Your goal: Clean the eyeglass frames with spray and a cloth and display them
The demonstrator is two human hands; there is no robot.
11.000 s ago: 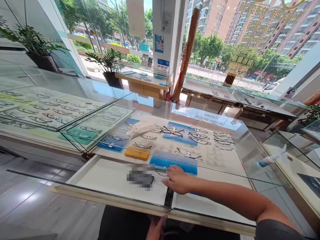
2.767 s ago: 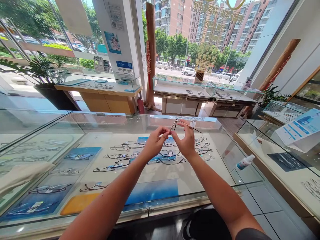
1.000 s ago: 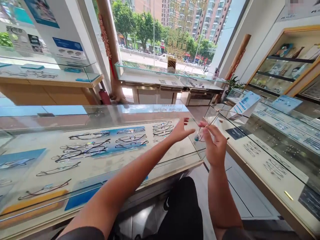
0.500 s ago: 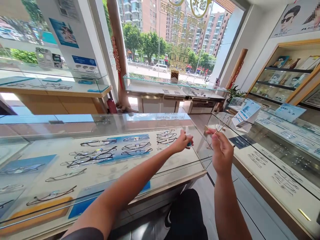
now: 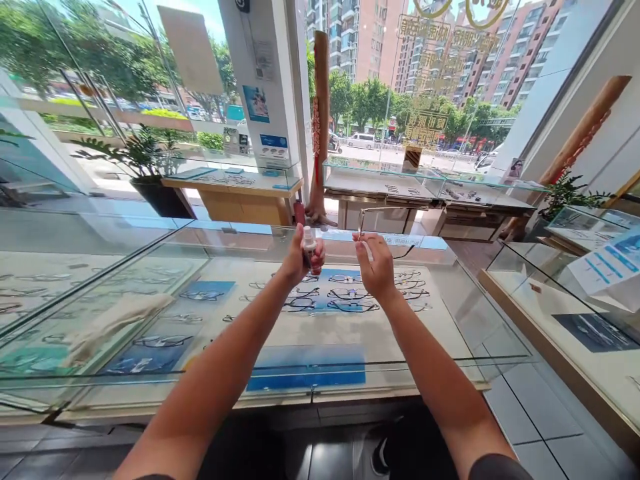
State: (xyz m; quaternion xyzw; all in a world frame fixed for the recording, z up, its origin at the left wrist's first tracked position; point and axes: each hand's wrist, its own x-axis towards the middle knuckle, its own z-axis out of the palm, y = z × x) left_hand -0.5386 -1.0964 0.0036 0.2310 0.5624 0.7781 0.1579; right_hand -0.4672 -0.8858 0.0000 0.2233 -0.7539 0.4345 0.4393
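Note:
My left hand is wrapped round a small spray bottle with a white top, held upright above the glass display case. To its right, my right hand pinches a pair of thin-framed eyeglasses between thumb and fingers. One temple of the glasses stretches out to the right above the hand, and a dark temple tip shows lower at the right. The lenses are hard to make out. Below both hands, rows of eyeglasses lie inside the case.
A beige cloth lies on the left part of the case. Another glass case with a white sign stands at the right. Further display cases line the window, with a potted plant at the back left.
The view has swung left. My right hand has brought the eyeglasses over the case, close to my left hand. The spray bottle, mostly hidden before, now shows upright in my left hand.

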